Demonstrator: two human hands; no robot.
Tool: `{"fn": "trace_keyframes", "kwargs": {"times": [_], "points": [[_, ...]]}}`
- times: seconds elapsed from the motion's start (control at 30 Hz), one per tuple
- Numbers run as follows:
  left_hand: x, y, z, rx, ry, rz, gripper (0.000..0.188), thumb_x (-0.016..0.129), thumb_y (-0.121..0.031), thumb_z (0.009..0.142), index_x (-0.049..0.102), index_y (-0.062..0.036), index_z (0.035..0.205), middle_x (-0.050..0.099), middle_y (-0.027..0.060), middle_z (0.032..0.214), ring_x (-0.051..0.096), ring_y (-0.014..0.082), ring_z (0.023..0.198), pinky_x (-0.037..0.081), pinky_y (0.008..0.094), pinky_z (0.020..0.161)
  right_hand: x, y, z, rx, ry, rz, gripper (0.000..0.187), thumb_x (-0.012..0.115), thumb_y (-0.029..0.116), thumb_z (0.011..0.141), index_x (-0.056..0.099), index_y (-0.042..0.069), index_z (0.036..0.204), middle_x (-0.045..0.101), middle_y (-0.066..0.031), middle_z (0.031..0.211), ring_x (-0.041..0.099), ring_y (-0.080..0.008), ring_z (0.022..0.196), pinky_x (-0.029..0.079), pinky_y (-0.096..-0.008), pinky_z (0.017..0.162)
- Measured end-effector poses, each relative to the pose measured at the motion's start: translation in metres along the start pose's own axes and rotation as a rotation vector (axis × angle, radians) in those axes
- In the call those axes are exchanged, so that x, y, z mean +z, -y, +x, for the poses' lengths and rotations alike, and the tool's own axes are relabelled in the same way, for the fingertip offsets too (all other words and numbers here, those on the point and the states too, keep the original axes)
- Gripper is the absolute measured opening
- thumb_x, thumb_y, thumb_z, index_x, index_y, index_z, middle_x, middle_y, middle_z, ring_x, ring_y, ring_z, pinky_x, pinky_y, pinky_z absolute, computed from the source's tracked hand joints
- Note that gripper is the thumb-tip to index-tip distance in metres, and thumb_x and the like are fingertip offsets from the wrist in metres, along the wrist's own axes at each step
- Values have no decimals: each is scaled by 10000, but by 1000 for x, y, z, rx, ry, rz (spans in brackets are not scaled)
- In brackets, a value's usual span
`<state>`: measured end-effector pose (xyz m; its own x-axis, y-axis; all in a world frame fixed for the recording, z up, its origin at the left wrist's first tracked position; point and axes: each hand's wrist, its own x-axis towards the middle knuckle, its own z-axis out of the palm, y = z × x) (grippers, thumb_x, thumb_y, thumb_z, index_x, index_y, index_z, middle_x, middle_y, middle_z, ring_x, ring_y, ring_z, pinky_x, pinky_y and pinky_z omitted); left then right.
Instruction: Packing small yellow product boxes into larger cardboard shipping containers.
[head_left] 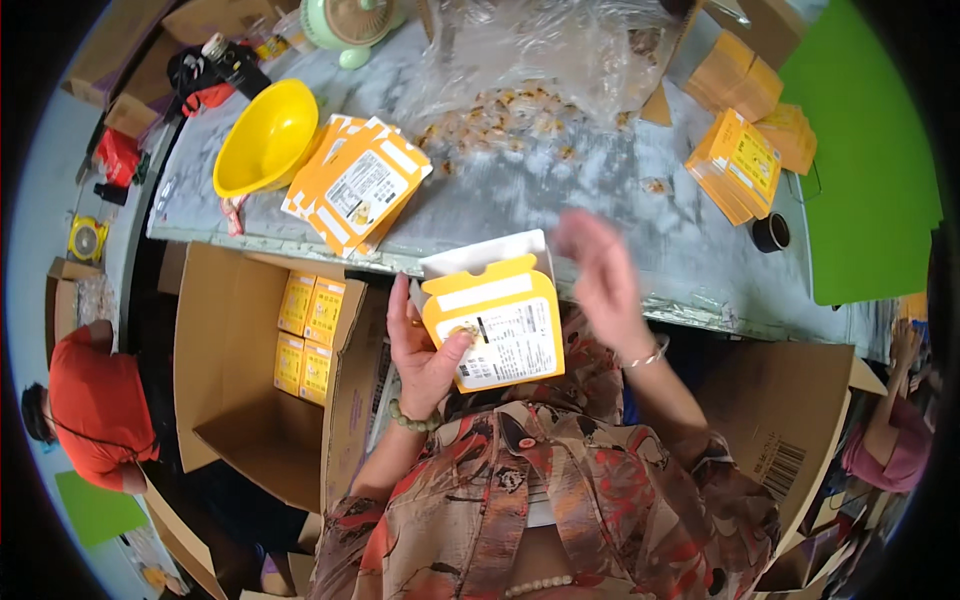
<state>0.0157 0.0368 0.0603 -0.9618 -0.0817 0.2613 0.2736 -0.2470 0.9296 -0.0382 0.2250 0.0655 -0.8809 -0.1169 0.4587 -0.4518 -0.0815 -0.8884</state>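
Observation:
My left hand [425, 355] grips a yellow and white carton [500, 335] at its left side, the thumb pressed on the printed face. The carton's top flaps stand up, and its inside is hidden from view. Just right of the carton is my right hand [605, 285], raised near the table edge and smeared by motion. Whether anything is between its fingers cannot be made out. Beyond the hands, small wrapped pieces [520, 115] lie scattered on the table by a heap of clear plastic [550, 50]. A stack of flat yellow cartons [365, 190] rests at the left.
A yellow bowl [265, 140] sits behind the left stack. More flat cartons [735, 165] and a dark cup [770, 233] are at the right. Below the table edge, a cardboard box [250, 370] holds several filled-out yellow cartons [310, 335]. A person in red [95, 405] is at far left.

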Motion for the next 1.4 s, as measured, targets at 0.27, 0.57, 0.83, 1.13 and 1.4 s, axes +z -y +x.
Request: {"fn": "trace_keyframes", "kwargs": {"times": [0.27,0.57,0.83,1.13,1.4], "points": [[-23,6,-14,-104,224,375,233,456,-153,822,497,30,961,501,87,833,474,149,767,378,245,676,16,0,-42,243,282,-93,337,446,147,821,411,-17,1114,481,-119,1035,489,-169,896,383,-245,749],[-2,-17,-3,-100,38,280,278,415,-226,843,546,19,854,470,151,991,478,203,883,383,268,738,24,22,-32,180,202,-155,219,495,89,761,543,3,956,439,-179,1116,522,-229,902,416,-266,741],[-22,-24,-3,-118,356,417,212,543,-194,756,604,6,783,553,132,851,501,200,838,389,285,727,17,21,-26,-2,408,-142,201,588,38,662,584,20,862,429,-203,1122,481,-266,985,405,-282,764],[-27,-8,-7,-92,246,146,324,579,-107,723,483,-25,1022,470,132,1022,488,181,870,419,293,724,18,24,-22,257,425,-141,205,643,32,609,593,3,805,533,-102,891,524,-166,759,408,-242,650],[-60,17,-14,-699,-68,-149,409,396,-394,825,425,-68,1070,532,90,925,549,171,738,468,283,651,32,51,27,-293,182,-263,316,704,84,577,583,19,862,550,-107,873,554,-192,768,444,-245,650]]}}
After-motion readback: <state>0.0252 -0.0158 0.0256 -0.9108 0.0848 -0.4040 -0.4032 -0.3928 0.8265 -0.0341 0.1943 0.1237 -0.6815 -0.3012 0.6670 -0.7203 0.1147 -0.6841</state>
